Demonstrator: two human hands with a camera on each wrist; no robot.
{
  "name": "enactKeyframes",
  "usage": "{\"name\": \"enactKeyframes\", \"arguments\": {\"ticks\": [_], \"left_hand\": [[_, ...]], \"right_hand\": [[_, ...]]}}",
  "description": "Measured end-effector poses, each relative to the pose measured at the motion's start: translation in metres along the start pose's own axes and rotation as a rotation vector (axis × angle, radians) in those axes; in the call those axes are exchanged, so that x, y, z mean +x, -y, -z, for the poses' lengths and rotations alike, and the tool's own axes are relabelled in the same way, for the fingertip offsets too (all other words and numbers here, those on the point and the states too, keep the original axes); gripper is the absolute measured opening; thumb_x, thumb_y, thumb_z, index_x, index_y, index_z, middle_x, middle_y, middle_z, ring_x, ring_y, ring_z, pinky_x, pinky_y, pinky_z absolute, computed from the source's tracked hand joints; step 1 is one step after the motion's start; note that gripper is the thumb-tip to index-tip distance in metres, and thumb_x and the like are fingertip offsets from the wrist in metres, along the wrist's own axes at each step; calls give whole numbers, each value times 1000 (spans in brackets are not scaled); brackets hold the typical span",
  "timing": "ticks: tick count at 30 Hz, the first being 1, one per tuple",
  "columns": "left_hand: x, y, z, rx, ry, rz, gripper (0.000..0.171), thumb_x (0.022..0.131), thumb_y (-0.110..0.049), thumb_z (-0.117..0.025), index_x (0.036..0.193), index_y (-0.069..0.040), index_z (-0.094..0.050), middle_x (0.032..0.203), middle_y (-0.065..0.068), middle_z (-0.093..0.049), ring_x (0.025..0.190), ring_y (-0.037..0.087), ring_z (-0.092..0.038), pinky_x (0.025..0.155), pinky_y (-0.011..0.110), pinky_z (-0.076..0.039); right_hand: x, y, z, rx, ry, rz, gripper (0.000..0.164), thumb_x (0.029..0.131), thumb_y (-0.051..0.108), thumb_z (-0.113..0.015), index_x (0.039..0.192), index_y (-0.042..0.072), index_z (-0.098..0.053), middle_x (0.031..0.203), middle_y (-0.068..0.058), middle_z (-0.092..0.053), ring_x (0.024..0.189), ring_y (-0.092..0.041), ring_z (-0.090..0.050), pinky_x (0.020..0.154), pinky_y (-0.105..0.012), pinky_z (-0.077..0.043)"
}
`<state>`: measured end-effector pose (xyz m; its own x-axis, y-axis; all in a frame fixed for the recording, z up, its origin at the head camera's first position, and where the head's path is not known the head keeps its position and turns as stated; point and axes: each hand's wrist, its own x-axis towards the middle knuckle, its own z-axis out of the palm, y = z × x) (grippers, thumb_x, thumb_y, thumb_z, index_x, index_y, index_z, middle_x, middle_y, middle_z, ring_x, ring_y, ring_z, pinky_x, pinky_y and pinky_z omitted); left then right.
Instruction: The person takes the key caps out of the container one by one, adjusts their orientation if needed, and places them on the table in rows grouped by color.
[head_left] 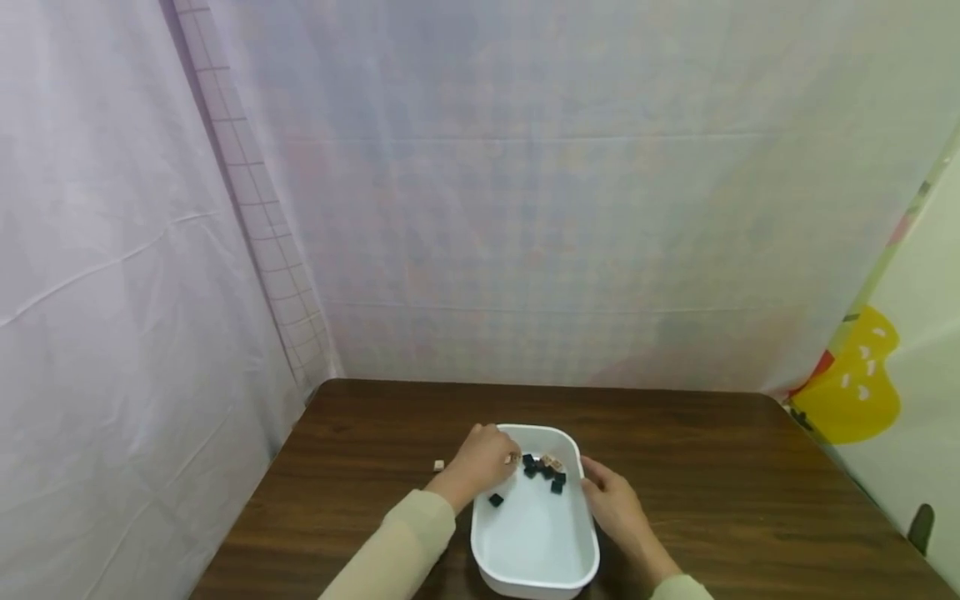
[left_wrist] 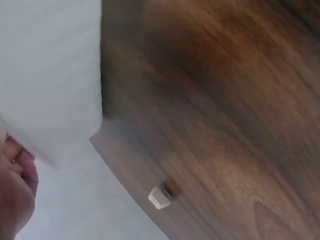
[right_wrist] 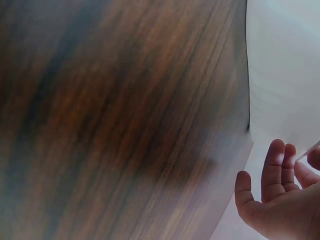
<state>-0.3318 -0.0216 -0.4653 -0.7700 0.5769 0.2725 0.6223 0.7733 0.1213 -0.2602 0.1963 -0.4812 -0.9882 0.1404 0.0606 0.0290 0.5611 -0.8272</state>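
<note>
A white rectangular tub stands between my hands, several small dark blocks and a few beige ones lying near its far end. Over the tub's left side, my left hand pinches a small beige block at its fingertips. My right hand holds the tub's right rim; in the right wrist view its thumb and fingers lie on either side of the edge. A lone dark block lies by the left wall.
On the brown wooden table, a cream block, tapered like a keycap, lies left of the tub. Pale curtains hang behind the table and at its left. A patterned sheet hangs at the right.
</note>
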Motion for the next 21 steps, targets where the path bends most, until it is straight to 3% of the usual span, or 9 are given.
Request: {"name": "enactKeyframes", "arguments": {"ticks": [3, 9, 17, 21], "left_hand": [[-3, 4, 6, -117, -29, 13, 13, 89, -18, -74, 101, -15, -79, 93, -9, -73, 86, 10, -61, 83, 31, -43], [-7, 15, 16, -211, -83, 40, 12, 87, -15, -75, 98, -12, -77, 86, -6, -70, 80, 8, -61, 81, 28, -47], [-16, 31, 20, -433, -115, 207, 12, 85, -12, -77, 96, -8, -77, 86, -1, -70, 79, 13, -62, 69, 28, -51], [-22, 37, 21, -479, -126, 241, 14, 84, -10, -78, 98, -6, -76, 85, 1, -69, 78, 13, -62, 69, 28, -51]], "right_hand": [[0, 1, 0, 1, 2, -11, 44, 97, 10, -53, 138, -5, -53, 105, -21, -67, 87, -26, -64, 74, -39, -52], [1, 1, 0, -14, 3, -37, 44, 97, 11, -52, 138, -4, -52, 106, -22, -66, 87, -26, -63, 74, -41, -52], [0, 1, -1, -10, 4, -51, 44, 97, 10, -52, 139, -4, -52, 110, -24, -66, 91, -28, -64, 78, -44, -52], [1, 3, -1, -17, 13, -71, 44, 98, 12, -51, 140, -3, -51, 115, -26, -64, 94, -30, -64, 80, -47, -52]]}}
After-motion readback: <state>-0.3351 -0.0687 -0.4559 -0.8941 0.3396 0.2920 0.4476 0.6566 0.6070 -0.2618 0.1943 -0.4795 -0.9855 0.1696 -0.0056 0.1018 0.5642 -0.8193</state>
